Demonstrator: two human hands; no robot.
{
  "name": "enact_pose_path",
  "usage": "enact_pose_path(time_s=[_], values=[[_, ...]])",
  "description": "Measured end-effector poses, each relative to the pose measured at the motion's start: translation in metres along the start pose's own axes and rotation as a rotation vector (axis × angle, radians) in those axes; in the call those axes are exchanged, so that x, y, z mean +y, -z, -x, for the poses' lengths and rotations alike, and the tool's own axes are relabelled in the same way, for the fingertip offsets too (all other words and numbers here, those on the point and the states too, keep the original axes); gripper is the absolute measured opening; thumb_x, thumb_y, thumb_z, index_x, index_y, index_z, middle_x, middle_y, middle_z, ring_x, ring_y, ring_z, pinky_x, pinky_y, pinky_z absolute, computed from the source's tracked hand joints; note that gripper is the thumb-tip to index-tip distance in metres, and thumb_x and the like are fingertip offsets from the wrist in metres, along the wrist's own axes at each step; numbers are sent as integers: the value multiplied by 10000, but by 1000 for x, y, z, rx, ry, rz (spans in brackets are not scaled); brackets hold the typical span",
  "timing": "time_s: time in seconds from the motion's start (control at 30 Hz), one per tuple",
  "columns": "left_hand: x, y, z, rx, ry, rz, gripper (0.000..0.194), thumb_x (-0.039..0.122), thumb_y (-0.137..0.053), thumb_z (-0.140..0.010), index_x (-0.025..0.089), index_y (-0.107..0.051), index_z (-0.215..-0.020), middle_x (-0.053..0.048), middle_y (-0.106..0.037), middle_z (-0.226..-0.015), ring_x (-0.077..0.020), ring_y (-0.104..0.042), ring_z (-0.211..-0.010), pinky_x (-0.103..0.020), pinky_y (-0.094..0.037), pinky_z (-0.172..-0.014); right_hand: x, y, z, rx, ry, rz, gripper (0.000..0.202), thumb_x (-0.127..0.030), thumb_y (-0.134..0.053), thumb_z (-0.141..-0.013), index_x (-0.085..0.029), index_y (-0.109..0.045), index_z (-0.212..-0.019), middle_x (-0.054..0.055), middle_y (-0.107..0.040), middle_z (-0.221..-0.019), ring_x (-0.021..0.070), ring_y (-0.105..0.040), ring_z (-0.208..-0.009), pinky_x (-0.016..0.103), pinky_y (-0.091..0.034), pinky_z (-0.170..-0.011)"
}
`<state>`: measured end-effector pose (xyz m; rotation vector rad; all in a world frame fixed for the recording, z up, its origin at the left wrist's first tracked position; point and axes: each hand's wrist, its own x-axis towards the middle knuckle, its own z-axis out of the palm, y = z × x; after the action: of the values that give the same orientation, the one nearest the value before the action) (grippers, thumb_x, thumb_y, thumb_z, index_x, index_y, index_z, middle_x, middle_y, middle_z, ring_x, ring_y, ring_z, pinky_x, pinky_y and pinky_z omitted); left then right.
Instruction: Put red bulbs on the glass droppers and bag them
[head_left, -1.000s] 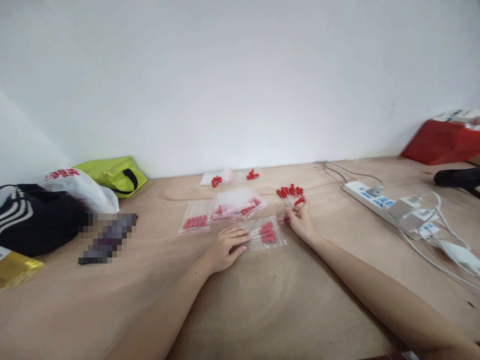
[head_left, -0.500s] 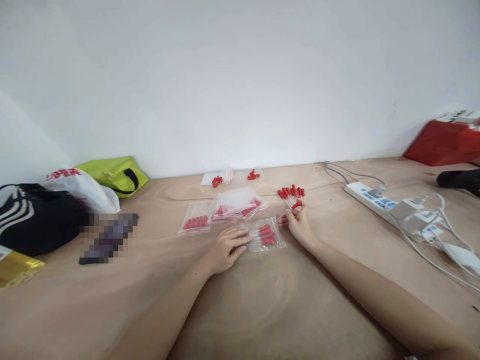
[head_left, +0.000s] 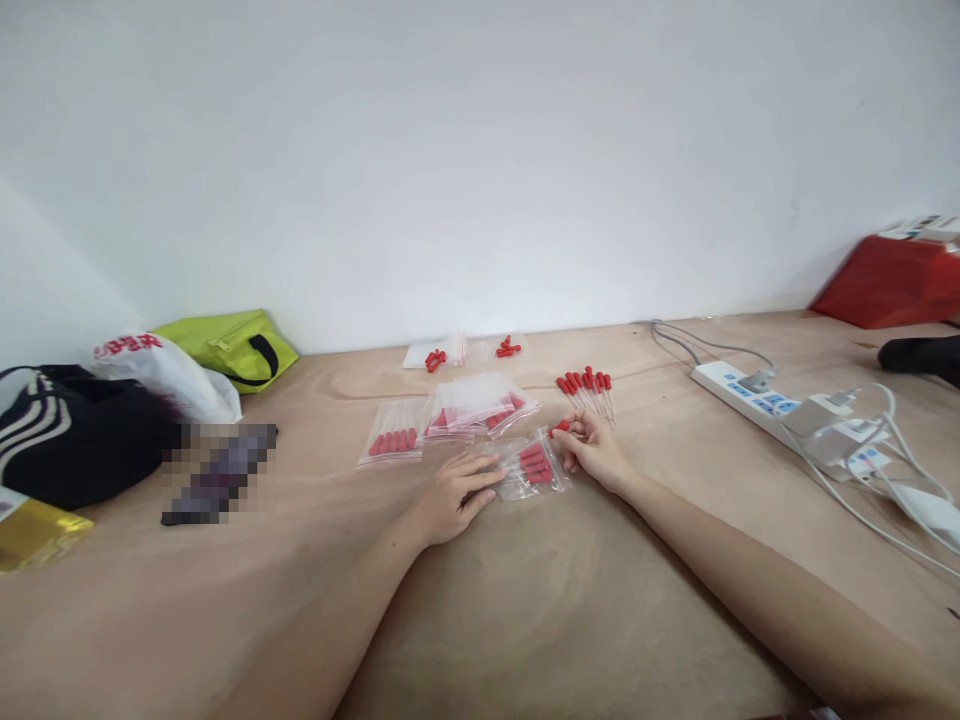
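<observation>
A clear zip bag (head_left: 516, 490) lies in front of me, with several red-bulbed droppers (head_left: 535, 463) in it, bulbs to the right. My left hand (head_left: 450, 497) rests flat across the bag's left end, fingers stretched and thumb apart. Above the bag's right end, my right hand (head_left: 596, 452) pinches a dropper by its red bulb (head_left: 559, 428); its tube is hard to make out. Behind this hand, a fan of loose droppers (head_left: 586, 381) lies on the table, red bulbs pointing away from me.
Filled zip bags (head_left: 394, 441) and a stack of bags (head_left: 480, 398) lie beyond my left hand. Two small groups of red bulbs (head_left: 435, 360) lie near the wall. A power strip (head_left: 739, 398) with cables stands right; a green bag (head_left: 232, 345) and black cap (head_left: 75, 440) lie left.
My right hand has moved left and nearer, away from the loose droppers, with one dropper's bulb now at the bag's right edge. The left hand stays put.
</observation>
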<state>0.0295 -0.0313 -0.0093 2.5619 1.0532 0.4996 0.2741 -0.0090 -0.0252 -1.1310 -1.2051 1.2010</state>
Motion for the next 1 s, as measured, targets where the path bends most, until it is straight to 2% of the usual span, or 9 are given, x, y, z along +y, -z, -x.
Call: enact_pose_path(time_s=[0.07, 0.17, 0.27, 0.37, 0.43, 0.57, 0.67, 0.87, 1.0], values=[[0, 0, 0, 13, 0, -7, 321, 238, -458, -853, 289, -546, -1158, -30, -464, -1297, -222, -416, -1195, -459, -292, -1020, -3, 1, 3, -121, -1, 57, 363, -435, -652, -618, -213, -404, -764, -97, -481, -532, 40, -376, -304, 175, -283, -295], [0, 0, 1, 16, 9, -15, 326, 220, -464, -847, 288, -553, -1153, -42, -427, -1324, -229, -398, -1207, -440, -320, -1006, -4, 1, 4, -244, 15, 49, 349, -407, -675, -615, -202, -418, -733, -79, -523, -552, 43, -425, -360, 169, -323, -342], [0, 0, 1, 14, 10, -9, 327, 217, -458, -849, 304, -554, -1149, -33, -430, -1320, -227, -398, -1204, -437, -335, -997, -2, 0, 4, -339, 36, 5, 342, -401, -675, -627, -202, -420, -737, -23, -609, -719, 95, -581, -579, 207, -448, -491], [1, 1, 1, 18, 1, -6, 324, 228, -461, -850, 310, -551, -1151, -27, -440, -1313, -225, -407, -1194, -439, -336, -995, 1, -1, 3, -426, 47, 6, 321, -414, -648, -660, -207, -417, -741, 22, -633, -892, 155, -620, -804, 293, -503, -651], [1, 1, 1, 17, 10, -11, 323, 234, -466, -848, 305, -551, -1151, -33, -445, -1309, -226, -414, -1188, -439, -342, -990, 4, -1, 2, -406, 59, 48, 313, -423, -643, -663, -208, -430, -742, 29, -638, -904, 171, -625, -806, 320, -510, -655], [1, 0, 1, 12, 17, -21, 320, 235, -465, -847, 300, -555, -1148, -38, -436, -1315, -230, -406, -1196, -445, -334, -995, 10, -1, -4, -254, 76, 198, 298, -431, -654, -645, -201, -513, -772, 18, -649, -767, 157, -621, -647, 286, -500, -545], [-1, -1, 1, 21, -13, -24, 325, 241, -458, -854, 308, -540, -1161, -30, -431, -1319, -221, -401, -1202, -453, -299, -1018, 10, -2, -7, -200, 86, 278, 278, -422, -655, -642, -188, -584, -774, 18, -655, -719, 153, -610, -616, 280, -493, -557], [-2, -2, 1, 11, -20, -25, 327, 246, -446, -860, 298, -529, -1172, -36, -445, -1307, -201, -407, -1199, -453, -274, -1035, 8, -2, -9, -273, 102, 332, 276, -419, -527, -746, -186, -652, -826, 40, -679, -784, 173, -621, -666, 308, -497, -628], [0, -1, 1, 12, -23, -19, 318, 245, -453, -858, 294, -541, -1160, -37, -451, -1304, -202, -412, -1195, -452, -275, -1032, 17, 0, -14, -116, 110, 400, 229, -388, -591, -686, -170, -617, -753, 22, -640, -667, 136, -563, -548, 261, -468, -521]])
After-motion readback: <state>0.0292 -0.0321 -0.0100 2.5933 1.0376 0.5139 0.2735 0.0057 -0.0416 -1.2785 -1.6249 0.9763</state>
